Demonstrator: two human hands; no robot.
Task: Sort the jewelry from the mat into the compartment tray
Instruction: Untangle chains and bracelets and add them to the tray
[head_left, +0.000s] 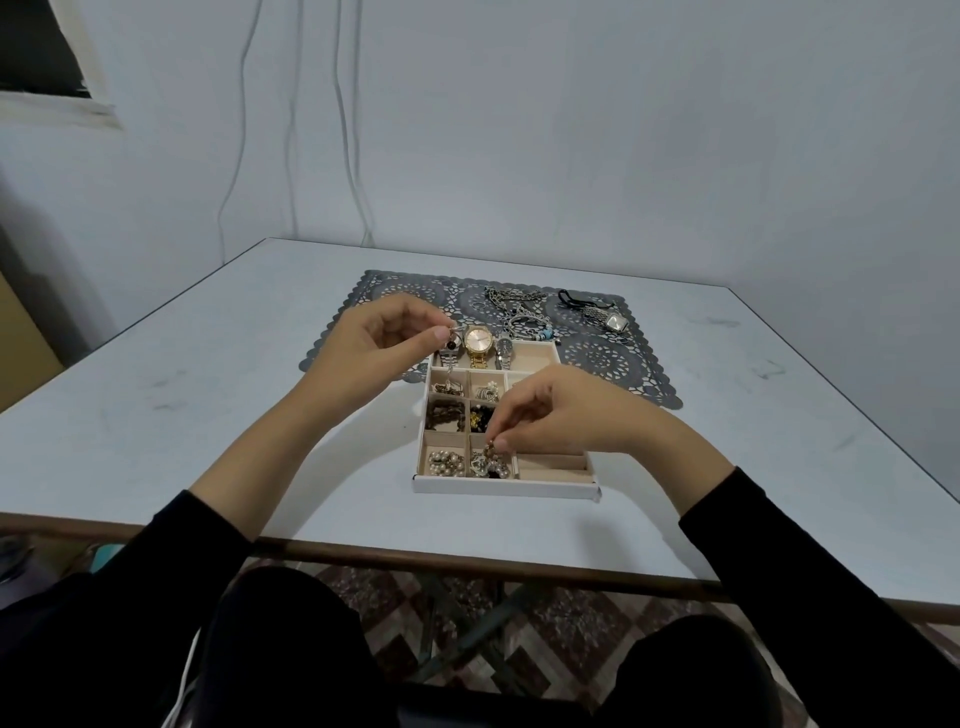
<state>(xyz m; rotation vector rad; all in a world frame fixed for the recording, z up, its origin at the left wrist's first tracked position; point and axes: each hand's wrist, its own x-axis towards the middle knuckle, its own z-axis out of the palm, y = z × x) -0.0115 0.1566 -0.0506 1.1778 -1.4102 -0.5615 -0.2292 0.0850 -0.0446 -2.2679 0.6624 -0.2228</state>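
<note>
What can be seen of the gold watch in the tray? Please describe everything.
The gold watch has a round pale dial, a gold-coloured metal case and a link band. It lies face up in the far long compartment of the tray, between two silver-coloured watches, close against them. No hand touches it.

Left hand (384, 338) raised, thumb and forefinger pinching small dark-beaded piece (453, 341). Right hand (550, 410) lower, palm down, fingertips pinching small gold-toned piece (491, 447). Forearms bare.
</note>
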